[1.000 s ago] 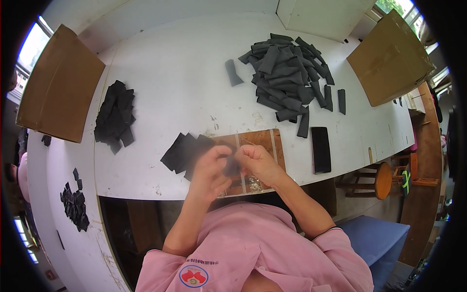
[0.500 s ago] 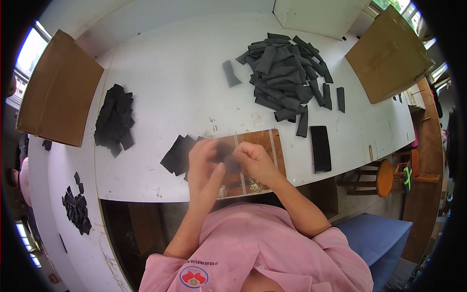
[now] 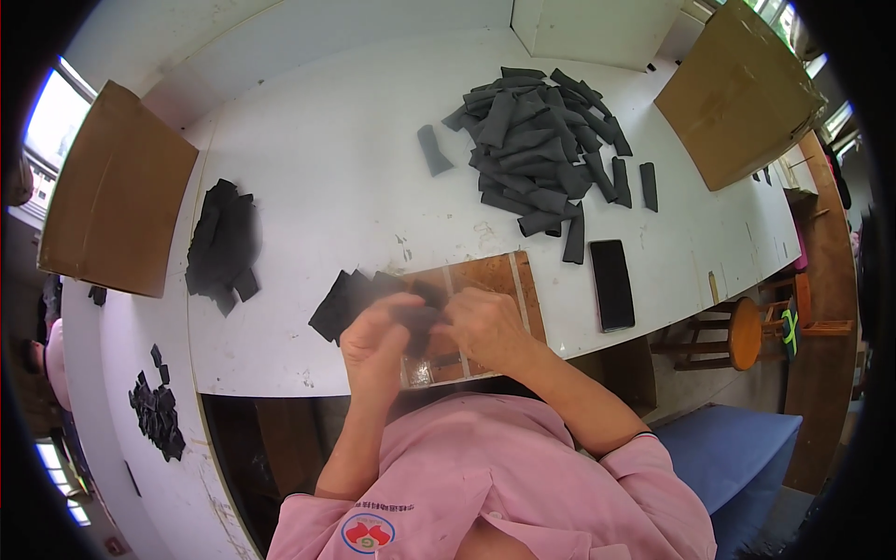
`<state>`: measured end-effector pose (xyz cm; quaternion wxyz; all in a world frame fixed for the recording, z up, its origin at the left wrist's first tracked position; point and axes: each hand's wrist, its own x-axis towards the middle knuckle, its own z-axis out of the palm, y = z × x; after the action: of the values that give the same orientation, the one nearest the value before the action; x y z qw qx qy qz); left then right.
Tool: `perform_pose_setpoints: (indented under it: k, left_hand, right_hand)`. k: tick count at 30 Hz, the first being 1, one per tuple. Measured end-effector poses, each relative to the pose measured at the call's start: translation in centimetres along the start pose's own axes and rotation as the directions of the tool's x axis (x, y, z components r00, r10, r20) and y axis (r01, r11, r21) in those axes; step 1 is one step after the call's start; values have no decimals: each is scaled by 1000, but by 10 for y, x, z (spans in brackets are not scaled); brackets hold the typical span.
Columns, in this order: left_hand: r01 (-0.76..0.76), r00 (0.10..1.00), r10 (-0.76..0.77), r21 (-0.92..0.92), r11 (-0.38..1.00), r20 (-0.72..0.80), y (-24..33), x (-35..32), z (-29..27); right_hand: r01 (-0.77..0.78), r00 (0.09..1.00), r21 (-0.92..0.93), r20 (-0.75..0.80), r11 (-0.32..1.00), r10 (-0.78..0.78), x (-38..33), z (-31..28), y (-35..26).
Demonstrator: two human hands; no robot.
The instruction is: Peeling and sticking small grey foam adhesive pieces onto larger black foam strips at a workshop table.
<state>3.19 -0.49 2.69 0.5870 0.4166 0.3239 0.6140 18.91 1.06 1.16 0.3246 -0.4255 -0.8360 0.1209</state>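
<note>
Between my two hands is a dark grey piece of soft-looking material (image 3: 417, 320), blurred, so its exact kind is hard to tell. My left hand (image 3: 371, 338) pinches its left side between thumb and fingers. From the other side, the bent fingers of my right hand (image 3: 487, 327) close on its right edge. Both hands are over a brown board (image 3: 504, 276) with pale strips, lying at the table's near edge. Left of the board, several flat black pieces (image 3: 338, 303) overlap in a small stack, partly behind my left hand.
A large heap of dark grey rolled tubes (image 3: 532, 140) lies at the far right, with a single grey piece (image 3: 433, 150) beside it. A black phone (image 3: 612, 286) rests right of the board. Black pieces (image 3: 222, 245) are piled at left. Cardboard boxes (image 3: 121, 191) (image 3: 737, 98) flank the table.
My left hand has turned and lowered slightly, its fingers now closed on the dark piece. My right hand has shifted a little down. The whole view has tilted slightly.
</note>
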Motion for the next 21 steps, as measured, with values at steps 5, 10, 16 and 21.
perform_pose_setpoints:
  k: [5, 10, 16, 21]
  left_hand:
    - [-63, 965, 24, 141, 988, 262, 5, 24, 10]
    - [133, 905, -350, 620, 773, 242, 11, 33, 25]
    - [-48, 970, -104, 594, 803, 219, 17, 16, 34]
    - [-82, 988, 39, 287, 954, 151, 16, 9, 22]
  right_hand:
    - [34, 997, 129, -73, 991, -25, 7, -12, -4]
    - [-58, 995, 346, -54, 936, 82, -15, 20, 16]
    - [-173, 985, 296, 53, 939, 165, -16, 18, 15]
    - [-143, 989, 270, 17, 952, 144, -2, 1, 7]
